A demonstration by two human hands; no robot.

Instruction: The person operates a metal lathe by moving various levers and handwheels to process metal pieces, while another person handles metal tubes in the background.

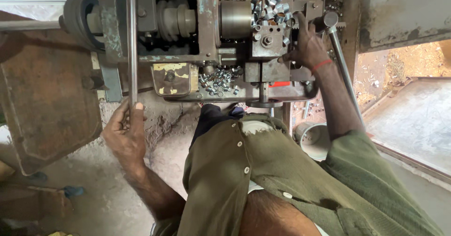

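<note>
Setting: workshop with a dusty earthen floor (108, 203) beneath a grimy grey-green metal lathe-like machine (206, 38).
Left hand (124, 135): closed around the lower end of a long thin steel rod (132, 43).
Right hand (307, 46): fingers spread on the tool block, beside a knobbed steel lever (343, 62).
Parts: small shiny metal rings (218, 80) heaped on the bed.
Tip: likely best to hold the rod straight and steady.

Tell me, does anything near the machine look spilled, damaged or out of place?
Yes. Small metal rings lie scattered loose over the machine bed, and more are heaped by the right hand. The shirt has a torn hole at the chest. The left hand grips a rod.
</note>
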